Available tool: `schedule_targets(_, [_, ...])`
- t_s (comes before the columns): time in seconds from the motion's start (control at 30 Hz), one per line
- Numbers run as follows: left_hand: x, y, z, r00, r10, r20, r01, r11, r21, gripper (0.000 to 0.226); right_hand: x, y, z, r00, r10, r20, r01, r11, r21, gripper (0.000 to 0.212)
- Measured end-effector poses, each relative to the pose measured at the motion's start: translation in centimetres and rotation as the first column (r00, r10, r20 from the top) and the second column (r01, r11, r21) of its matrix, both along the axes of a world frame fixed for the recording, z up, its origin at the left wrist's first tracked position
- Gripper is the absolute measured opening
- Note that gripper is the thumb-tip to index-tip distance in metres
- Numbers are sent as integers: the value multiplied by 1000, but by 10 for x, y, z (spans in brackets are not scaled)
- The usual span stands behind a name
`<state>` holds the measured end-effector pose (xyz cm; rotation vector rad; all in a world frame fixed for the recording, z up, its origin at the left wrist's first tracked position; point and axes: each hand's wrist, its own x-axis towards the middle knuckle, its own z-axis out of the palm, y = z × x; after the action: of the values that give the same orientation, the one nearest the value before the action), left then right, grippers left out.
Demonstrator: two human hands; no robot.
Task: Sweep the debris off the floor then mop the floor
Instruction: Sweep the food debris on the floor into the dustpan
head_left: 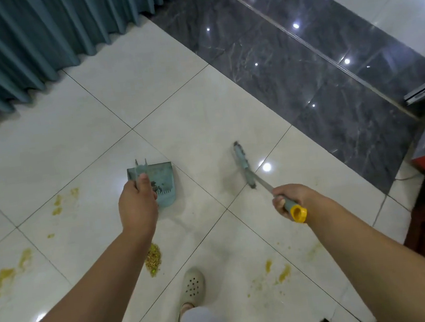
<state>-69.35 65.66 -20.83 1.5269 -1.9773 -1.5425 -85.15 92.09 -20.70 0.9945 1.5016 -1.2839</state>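
The floor (63, 119) is of pale glossy tiles, with a dark marble strip (299, 53) at the right. On it lie a small debris pile (153, 259), yellowish smears (6, 277), and the dustpan (162, 182).

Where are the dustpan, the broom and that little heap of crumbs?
dustpan (165, 182): head view, on its blue tray.
broom (243, 165): head view, on its brush head.
heap of crumbs (153, 259): head view, on the pile's middle.
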Motion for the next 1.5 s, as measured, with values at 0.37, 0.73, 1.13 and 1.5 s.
schedule_targets(0.37, [-3, -33, -18, 983, 158, -90, -150, 985, 85, 39, -81, -20, -27, 995, -74, -69, 75, 997, 15, 26])
schedule_targets(0.73, [48, -74, -9, 955, 274, -113, -265, 960, 88, 39, -32, -150, -37, 945, 325, -39, -322, 945, 59, 16])
schedule_targets(1.13, [168, -110, 21, 923, 329, -198, -313, 944, 108, 42, 132, -190, -48, 743, 669, 17, -662, 731, 164, 17])
schedule_targets(1.5, [301, -121, 29, 944, 241, -224, -222, 969, 105, 42, 306, -149, -29, 613, 787, 68, -778, 586, 227, 23])
